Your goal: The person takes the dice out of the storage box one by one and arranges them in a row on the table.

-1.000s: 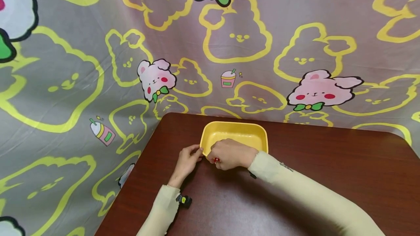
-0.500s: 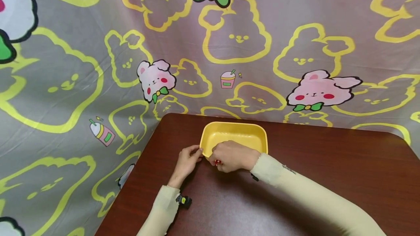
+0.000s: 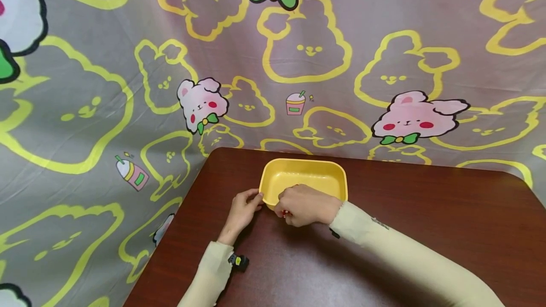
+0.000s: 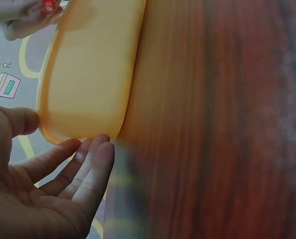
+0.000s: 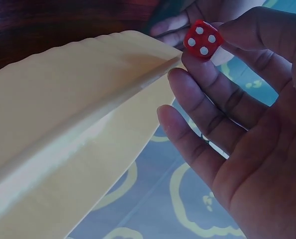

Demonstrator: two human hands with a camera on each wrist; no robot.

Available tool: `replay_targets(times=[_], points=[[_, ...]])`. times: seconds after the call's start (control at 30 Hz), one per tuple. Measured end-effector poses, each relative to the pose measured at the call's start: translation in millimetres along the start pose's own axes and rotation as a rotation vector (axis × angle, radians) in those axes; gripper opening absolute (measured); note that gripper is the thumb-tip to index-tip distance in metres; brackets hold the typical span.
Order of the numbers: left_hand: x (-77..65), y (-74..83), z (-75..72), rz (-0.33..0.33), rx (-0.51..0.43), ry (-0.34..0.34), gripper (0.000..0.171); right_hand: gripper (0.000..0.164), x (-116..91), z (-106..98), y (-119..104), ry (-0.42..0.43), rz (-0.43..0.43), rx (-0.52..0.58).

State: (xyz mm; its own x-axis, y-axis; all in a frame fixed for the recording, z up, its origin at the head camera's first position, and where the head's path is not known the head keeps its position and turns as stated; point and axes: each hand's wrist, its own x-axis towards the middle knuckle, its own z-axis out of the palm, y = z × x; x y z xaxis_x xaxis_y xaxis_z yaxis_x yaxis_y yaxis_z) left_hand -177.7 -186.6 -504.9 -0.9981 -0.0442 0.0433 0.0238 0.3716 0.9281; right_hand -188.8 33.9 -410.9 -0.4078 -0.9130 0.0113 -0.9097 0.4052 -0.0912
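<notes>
The right hand [image 3: 308,205] pinches a small red die [image 5: 202,41] between its thumb and fingertips, its lower fingers loosely extended and a little apart; in the right wrist view 4 white pips show on the face turned to the camera. From the head camera the die peeks out under the hand, just in front of the near side of a yellow container [image 3: 315,169] — how high it is above the table [image 3: 418,193] I cannot tell. The hand covers part of the container's near rim. At the near left corner is the left hand [image 3: 243,211], partly spread, with the thumb well apart from the fingers: the thumb tip touches 1 side of the corner and the fingertips touch the adjoining side, the fingers fairly straight and relaxed. The container is a rounded rectangle with a glossy inside, standing upright towards the back of the dark reddish-brown table. The arms wear pale cream sleeves [image 3: 396,245], and a small black device [image 3: 241,262] with a yellow-green mark sits at the left wrist. Behind the table and along its left side hangs a grey cloth [image 3: 324,94] printed with yellow outlined animals, pink rabbit heads with green bows — and little drink cups with straws
</notes>
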Motion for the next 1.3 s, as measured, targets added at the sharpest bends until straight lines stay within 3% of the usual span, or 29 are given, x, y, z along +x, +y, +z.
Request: replay_targets(times=[1.3], points=[[-0.9,1.9,0.9,-0.026,-0.023,0.004,0.036,0.019,-30,-8,0,0.050,0.018,-0.040]])
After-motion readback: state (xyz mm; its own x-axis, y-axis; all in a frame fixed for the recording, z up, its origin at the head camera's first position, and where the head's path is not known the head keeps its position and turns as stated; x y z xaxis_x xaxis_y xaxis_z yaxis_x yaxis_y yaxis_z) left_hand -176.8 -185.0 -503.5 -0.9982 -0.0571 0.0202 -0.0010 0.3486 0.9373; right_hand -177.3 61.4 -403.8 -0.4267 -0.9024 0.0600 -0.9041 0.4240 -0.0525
